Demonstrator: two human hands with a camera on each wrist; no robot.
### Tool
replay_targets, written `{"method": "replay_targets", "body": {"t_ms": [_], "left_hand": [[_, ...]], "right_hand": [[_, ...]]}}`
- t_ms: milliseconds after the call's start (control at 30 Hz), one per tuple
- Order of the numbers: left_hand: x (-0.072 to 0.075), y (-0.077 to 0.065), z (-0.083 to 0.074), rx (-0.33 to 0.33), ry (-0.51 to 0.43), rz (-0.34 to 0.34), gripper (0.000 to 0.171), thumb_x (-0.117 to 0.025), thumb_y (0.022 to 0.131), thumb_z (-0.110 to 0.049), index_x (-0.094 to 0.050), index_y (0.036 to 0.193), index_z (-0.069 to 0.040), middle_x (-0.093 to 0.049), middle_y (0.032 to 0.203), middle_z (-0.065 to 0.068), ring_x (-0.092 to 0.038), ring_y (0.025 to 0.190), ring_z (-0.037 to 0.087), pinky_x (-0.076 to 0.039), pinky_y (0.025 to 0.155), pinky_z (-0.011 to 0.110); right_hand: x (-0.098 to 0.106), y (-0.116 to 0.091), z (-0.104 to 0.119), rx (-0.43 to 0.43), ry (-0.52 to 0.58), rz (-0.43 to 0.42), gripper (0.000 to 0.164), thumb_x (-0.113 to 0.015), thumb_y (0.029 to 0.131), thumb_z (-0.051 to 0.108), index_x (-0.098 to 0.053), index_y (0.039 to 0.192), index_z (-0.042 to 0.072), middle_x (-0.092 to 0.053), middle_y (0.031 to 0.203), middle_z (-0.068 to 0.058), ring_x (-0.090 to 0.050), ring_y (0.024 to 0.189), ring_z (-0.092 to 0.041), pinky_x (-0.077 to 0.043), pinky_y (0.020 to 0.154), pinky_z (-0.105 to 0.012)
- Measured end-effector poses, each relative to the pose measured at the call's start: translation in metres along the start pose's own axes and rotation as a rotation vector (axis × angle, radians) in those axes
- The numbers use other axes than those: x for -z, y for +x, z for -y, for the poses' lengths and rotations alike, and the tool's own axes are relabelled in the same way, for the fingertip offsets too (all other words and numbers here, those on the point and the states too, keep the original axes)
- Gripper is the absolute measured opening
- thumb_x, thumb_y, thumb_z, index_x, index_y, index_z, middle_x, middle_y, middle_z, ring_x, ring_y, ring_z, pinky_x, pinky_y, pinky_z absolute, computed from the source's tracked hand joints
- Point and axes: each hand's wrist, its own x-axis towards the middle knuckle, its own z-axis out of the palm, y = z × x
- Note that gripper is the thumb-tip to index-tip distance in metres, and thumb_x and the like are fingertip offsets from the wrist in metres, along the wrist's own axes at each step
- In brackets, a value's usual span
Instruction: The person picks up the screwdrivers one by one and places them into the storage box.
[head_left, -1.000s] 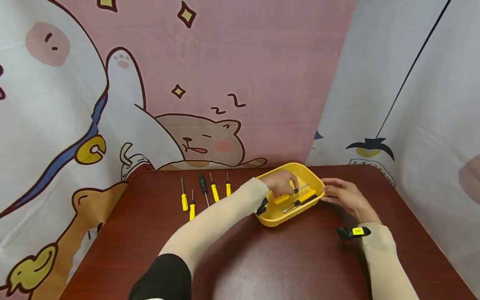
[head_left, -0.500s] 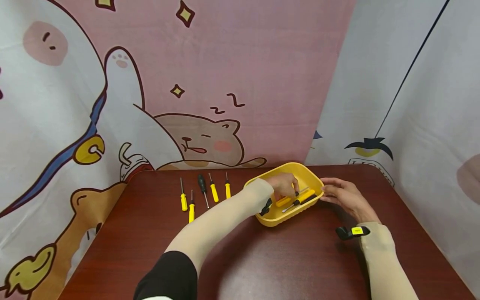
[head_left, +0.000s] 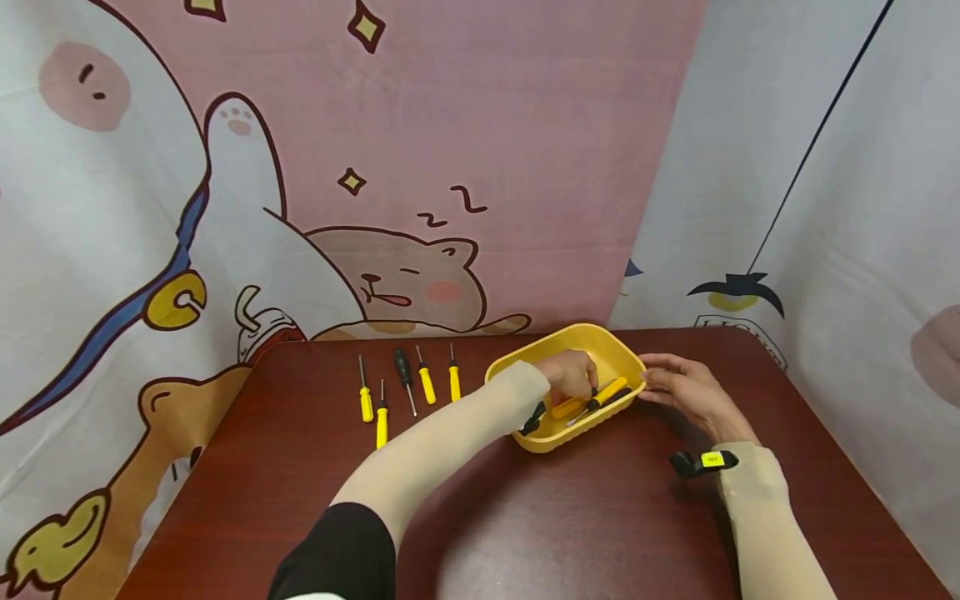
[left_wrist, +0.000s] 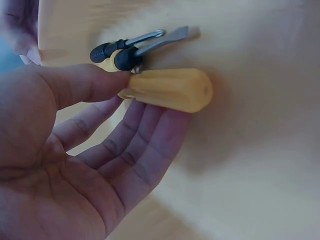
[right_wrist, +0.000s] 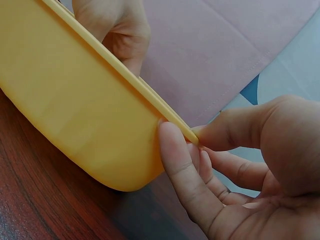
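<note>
A yellow plastic bin stands on the table with several screwdrivers inside. My left hand reaches into it and pinches a screwdriver by its yellow handle, thumb on one side and fingers on the other. Beside that handle lie a flat-blade screwdriver with a black collar and a black-handled Phillips screwdriver. The shaft of the pinched screwdriver is mostly hidden by the thumb and fingers. At the bin's right end, my right hand pinches the rim between thumb and fingers.
Several more screwdrivers lie loosely in a group left of the bin, mostly yellow-handled, one with a black handle. My left forearm crosses over the table. A cartoon-printed cloth hangs behind the table.
Inside the bin, my left hand has lowered slightly with the screwdriver towards those lying there. The right hand keeps its hold on the rim.
</note>
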Motion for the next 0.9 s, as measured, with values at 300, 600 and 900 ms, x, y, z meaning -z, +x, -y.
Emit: {"method": "replay_targets", "body": {"t_ms": [300, 600, 900], "left_hand": [[-0.0014, 0.0034, -0.0022, 0.032, -0.033, 0.033, 0.021, -0.075, 0.090, -0.012, -0.071, 0.110, -0.018, -0.057, 0.101, -0.001, -0.065, 0.073, 0.015, -0.062, 0.063, 0.028], [-0.0016, 0.0037, -0.0029, 0.043, -0.082, 0.059, 0.023, -0.074, 0.091, -0.009, -0.070, 0.112, -0.015, -0.057, 0.102, 0.001, -0.069, 0.076, 0.018, -0.062, 0.062, 0.028], [-0.0004, 0.0027, -0.0038, 0.054, -0.089, 0.073, 0.026, -0.075, 0.091, -0.010, -0.069, 0.115, -0.015, -0.056, 0.101, 0.001, -0.065, 0.079, 0.017, -0.063, 0.069, 0.031]], "right_hand": [[-0.0002, 0.0017, -0.0007, 0.001, -0.001, -0.003, 0.053, -0.060, 0.104, 0.015, -0.043, 0.152, 0.000, -0.046, 0.145, -0.029, -0.072, 0.092, -0.010, -0.061, 0.087, -0.030], [-0.0002, 0.0018, -0.0007, 0.001, -0.008, -0.008, 0.054, -0.061, 0.103, 0.016, -0.043, 0.152, 0.000, -0.047, 0.145, -0.029, -0.072, 0.092, -0.010, -0.061, 0.087, -0.030], [0.0001, 0.0009, -0.0006, 0.006, -0.008, -0.003, 0.054, -0.060, 0.103, 0.015, -0.043, 0.152, -0.001, -0.046, 0.146, -0.029, -0.071, 0.092, -0.010, -0.061, 0.086, -0.029]]}}
